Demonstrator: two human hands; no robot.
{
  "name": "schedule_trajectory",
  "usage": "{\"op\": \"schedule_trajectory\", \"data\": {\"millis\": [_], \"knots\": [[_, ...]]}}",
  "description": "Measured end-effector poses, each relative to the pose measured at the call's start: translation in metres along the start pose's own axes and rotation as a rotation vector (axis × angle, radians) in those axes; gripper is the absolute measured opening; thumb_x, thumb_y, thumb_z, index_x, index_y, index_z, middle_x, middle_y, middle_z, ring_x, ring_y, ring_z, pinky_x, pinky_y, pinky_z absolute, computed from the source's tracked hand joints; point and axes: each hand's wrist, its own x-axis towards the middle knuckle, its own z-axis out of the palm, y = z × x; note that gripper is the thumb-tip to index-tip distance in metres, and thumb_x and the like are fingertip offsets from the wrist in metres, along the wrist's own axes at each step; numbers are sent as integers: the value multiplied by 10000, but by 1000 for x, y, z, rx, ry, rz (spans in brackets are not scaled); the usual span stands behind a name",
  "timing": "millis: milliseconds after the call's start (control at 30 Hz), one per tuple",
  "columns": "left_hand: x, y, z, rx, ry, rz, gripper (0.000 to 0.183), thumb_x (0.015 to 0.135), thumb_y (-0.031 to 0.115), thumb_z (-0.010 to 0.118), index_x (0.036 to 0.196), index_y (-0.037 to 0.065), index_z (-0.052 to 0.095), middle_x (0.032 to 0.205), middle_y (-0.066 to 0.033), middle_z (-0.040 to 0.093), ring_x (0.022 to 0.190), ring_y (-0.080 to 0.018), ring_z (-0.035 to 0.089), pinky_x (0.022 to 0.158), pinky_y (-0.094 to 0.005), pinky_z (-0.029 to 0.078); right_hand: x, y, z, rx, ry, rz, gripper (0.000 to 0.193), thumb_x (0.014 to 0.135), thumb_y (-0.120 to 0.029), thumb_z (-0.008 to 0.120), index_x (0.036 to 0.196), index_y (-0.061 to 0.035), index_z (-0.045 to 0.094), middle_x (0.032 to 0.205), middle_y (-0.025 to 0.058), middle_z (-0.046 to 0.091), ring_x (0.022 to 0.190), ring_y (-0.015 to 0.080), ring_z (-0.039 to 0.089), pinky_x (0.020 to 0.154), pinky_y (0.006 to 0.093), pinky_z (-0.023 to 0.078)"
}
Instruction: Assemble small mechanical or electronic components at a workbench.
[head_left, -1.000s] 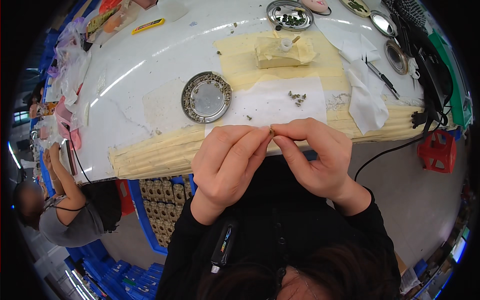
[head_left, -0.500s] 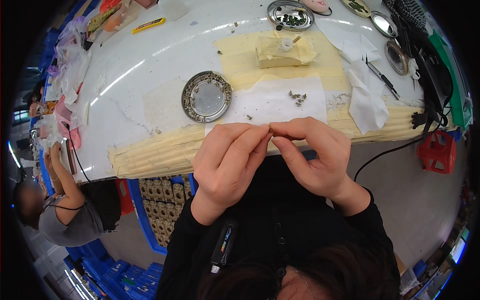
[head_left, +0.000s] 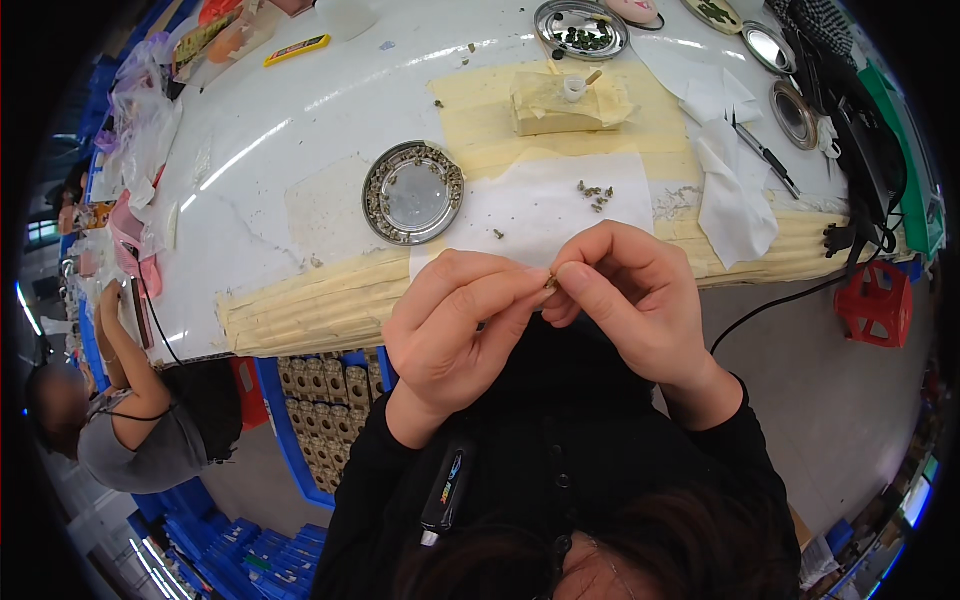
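Fingertips (head_left: 573, 277) mostly hide the tiny piece (head_left: 551, 283), its shape unclear.

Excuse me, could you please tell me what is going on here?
The person's left hand and right hand meet at the table's near edge, pinching one small piece between them; its details are too small to make out. Beyond them, some loose small parts lie on white paper. A round metal dish to the left holds more, mostly around its rim.

My head-worn fisheye looks steeply down from close above my fingers (head_left: 500, 288), taking in the table (head_left: 330, 130) toward eleven, twelve and one o'clock.
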Motion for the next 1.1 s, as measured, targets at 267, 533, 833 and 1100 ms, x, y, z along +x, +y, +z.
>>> {"op": "schedule_trajectory", "data": {"millis": [267, 533, 833, 1100], "knots": [[-7, -3, 4, -190, 41, -70, 225, 728, -80, 743, 936, -8, 699, 843, -101, 670, 720, -174, 630, 603, -249, 498, 0, 0, 0, 203, -88, 108, 160, 983, -139, 541, 986, 18, 576, 832, 56, 635, 740, 80, 610, 672, 223, 523], [-8, -7, 5, -181, 34, -72, 250, 713, -82, 750, 947, -11, 696, 863, -104, 674, 731, -180, 635, 610, -257, 506, -1, 2, 4, 81, -2, 1, 115, 960, -97, 566, 957, 18, 575, 817, 51, 634, 717, 85, 607, 652, 231, 519], [-2, -3, 6, 198, 40, 148, 308, 661, -79, 773, 953, -14, 699, 849, -100, 669, 710, -215, 633, 588, -279, 502, 7, 4, 1, -790, 150, -616, 102, 796, 31, 688, 858, -1, 613, 757, 73, 615, 607, 178, 609, 541, 267, 480], [-4, -4, 5, -128, 29, -80, 237, 705, -95, 744, 922, -12, 699, 845, -112, 672, 728, -191, 642, 592, -269, 508, 4, 7, 1, -459, 107, -386, 52, 838, 13, 662, 863, 15, 616, 776, 69, 639, 650, 130, 632, 592, 234, 500]]}}
